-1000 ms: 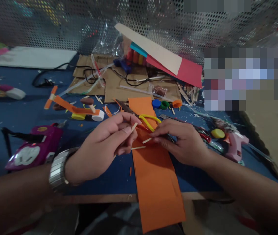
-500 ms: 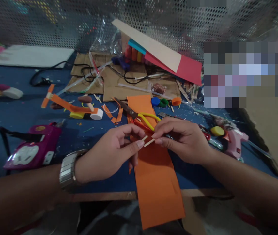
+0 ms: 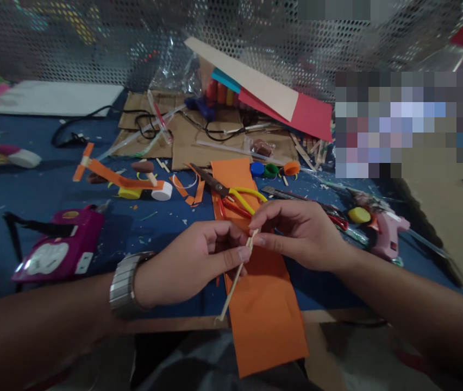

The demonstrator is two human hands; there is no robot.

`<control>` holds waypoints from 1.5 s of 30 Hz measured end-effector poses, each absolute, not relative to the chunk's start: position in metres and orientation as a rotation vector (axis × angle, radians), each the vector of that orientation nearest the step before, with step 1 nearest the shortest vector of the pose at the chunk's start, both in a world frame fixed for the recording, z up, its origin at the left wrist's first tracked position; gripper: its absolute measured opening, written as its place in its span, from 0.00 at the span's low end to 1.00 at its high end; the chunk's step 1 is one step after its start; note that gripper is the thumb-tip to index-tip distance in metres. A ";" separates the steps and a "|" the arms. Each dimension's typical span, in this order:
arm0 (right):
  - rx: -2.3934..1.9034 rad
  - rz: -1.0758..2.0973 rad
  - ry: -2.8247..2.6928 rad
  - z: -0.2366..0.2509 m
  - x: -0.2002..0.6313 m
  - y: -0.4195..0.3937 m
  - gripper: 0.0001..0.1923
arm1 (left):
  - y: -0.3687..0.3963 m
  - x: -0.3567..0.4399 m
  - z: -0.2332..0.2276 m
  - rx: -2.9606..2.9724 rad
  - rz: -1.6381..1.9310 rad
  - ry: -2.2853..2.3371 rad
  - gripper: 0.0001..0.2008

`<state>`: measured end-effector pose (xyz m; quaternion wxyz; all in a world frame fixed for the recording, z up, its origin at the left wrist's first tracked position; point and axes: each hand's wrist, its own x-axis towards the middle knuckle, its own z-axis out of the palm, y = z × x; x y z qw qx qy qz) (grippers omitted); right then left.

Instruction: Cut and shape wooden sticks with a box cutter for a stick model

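stick (image 3: 235, 279): thin pale wood | strip (image 3: 260, 293): matt orange paper | watch (image 3: 123, 285): brushed metal (dull sheen) | backdrop (image 3: 93, 38): perforated metal

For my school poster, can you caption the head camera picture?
Left hand and right hand pinch a thin wooden stick above an orange paper strip.

Dim indoor light, muted colours, soft focus throughout, wide-angle bending at edges, pixelated blocks upper right
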<state>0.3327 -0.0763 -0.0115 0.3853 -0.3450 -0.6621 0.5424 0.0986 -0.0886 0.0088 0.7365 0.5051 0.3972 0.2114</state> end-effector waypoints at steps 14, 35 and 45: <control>-0.831 1.303 -1.766 -0.013 0.331 -0.077 0.20 | -0.088 0.097 0.003 1.004 0.496 0.804 0.11; -0.656 0.718 -2.160 -0.006 0.331 -0.075 0.24 | -0.087 0.097 -0.003 1.048 0.616 0.816 0.11; -0.678 0.716 -2.142 -0.007 0.331 -0.076 0.32 | -0.088 0.096 0.007 1.225 0.649 0.917 0.14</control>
